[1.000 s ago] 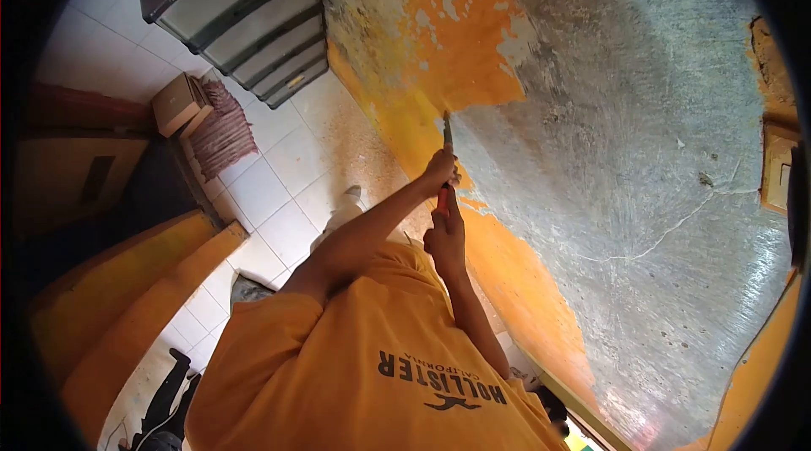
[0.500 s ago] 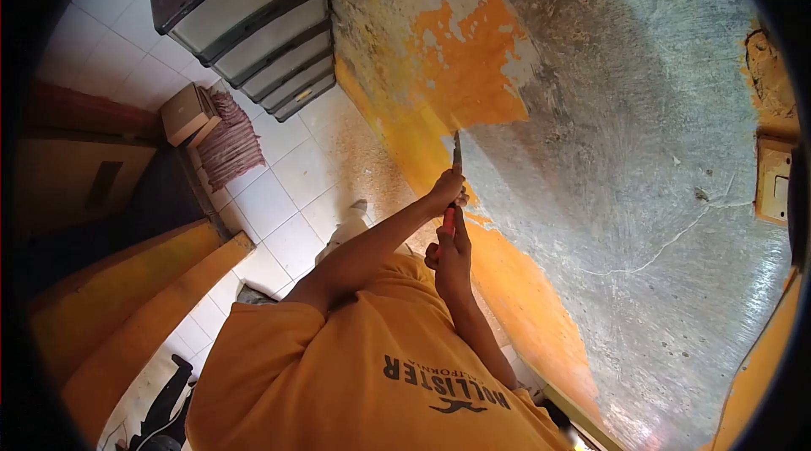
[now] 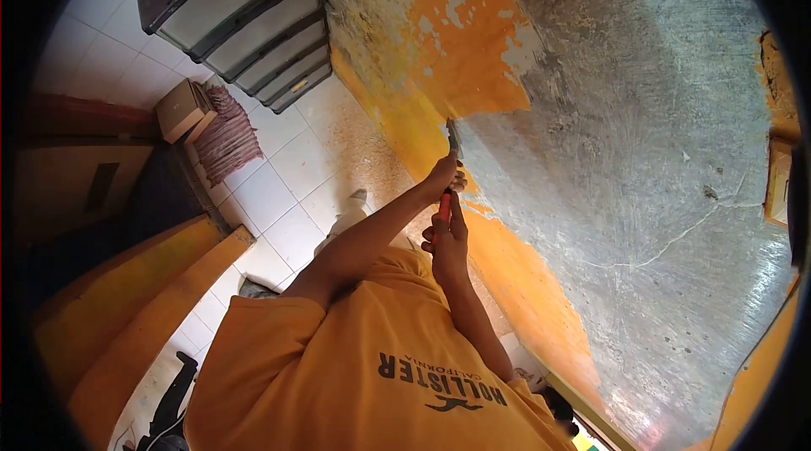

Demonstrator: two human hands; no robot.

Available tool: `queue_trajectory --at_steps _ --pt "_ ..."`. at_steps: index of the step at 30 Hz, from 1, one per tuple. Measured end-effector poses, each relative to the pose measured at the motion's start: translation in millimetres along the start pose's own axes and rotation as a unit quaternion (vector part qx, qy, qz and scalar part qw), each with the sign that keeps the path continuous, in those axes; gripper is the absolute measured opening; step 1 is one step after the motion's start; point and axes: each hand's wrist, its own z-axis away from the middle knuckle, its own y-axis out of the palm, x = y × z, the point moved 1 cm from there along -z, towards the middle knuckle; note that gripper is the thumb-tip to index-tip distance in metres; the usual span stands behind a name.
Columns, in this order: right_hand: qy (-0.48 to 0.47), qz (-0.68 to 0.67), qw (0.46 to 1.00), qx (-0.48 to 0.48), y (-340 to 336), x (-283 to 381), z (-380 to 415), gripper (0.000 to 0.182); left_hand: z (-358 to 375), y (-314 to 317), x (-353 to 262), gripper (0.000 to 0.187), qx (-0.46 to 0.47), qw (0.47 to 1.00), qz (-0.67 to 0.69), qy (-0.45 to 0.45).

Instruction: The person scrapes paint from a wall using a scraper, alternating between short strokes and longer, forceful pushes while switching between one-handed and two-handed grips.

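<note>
**Both your hands on the scraper at the edge of the orange paint**

Your left hand (image 3: 443, 174) is wrapped around the red-handled metal scraper (image 3: 445, 204) high up, close to the blade. Its fingers are curled and pressed together around the tool. Your right hand (image 3: 446, 241) grips the lower end of the same handle, its fingers also closed around it. A short stretch of red shows between the two fists.

The scraper stands nearly upright in the picture. Its narrow blade tip meets the rough grey plaster wall (image 3: 642, 155) right at the lower edge of the large patch of orange paint (image 3: 473, 54). The view is too small to show whether the blade lies flat against the surface or at an angle.

Below that patch, a band of orange and yellow paint runs along the foot of the wall, passing under your hands. To the right of the patch the plaster is bare and scored, with a thin crack (image 3: 667, 250) crossing it. Well to the right of the patch, a cream switch plate (image 3: 778, 182) sits at the frame's edge.

To the left of the patch stands a dark-framed plastic drawer unit with pale drawers (image 3: 236, 20), up against the wall. Further left and lower, a small cardboard box (image 3: 179, 109) lies on the white tiled floor (image 3: 279, 189), just beside a reddish striped cloth (image 3: 226, 137). Dust speckles the tiles beneath the patch. Your orange printed T-shirt (image 3: 355, 366) fills the bottom of the view.
</note>
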Motion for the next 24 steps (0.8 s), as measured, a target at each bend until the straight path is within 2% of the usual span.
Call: queue_trajectory --at_steps 3,6,7,10,11,15,18,22,24 --pt "-0.007 -0.018 1.0 0.007 7 17 20 0.07 5 6 3 0.037 0.042 0.999 0.007 -0.017" --pt "-0.017 -0.019 1.0 0.012 0 15 13 0.071 5 11 3 0.037 0.021 1.0 -0.004 -0.006" --pt "-0.017 -0.02 1.0 0.015 -1 11 8 0.071 2 9 0 0.038 -0.018 1.0 -0.004 0.012" --pt "-0.017 -0.031 0.999 0.018 6 9 0 0.071 2 3 -6 0.039 -0.022 1.0 0.018 0.002" --pt "-0.014 -0.044 0.999 0.012 8 11 7 0.071 4 2 -5 0.04 0.007 1.0 0.009 0.002" --pt "-0.02 -0.054 0.998 0.02 4 16 13 0.071 2 7 0 0.04 0.028 0.999 0.013 -0.007" --pt "-0.017 -0.054 0.998 0.02 3 4 -13 0.072 -14 -7 -9 0.04 -0.019 1.0 -0.005 0.012" --pt "-0.005 -0.089 0.996 0.023 9 15 3 0.07 3 6 -11 0.04 -0.015 1.0 -0.009 -0.007" --pt "-0.006 -0.093 0.995 0.027 10 29 12 0.07 8 11 -7 0.04 0.015 1.0 0.011 -0.012"
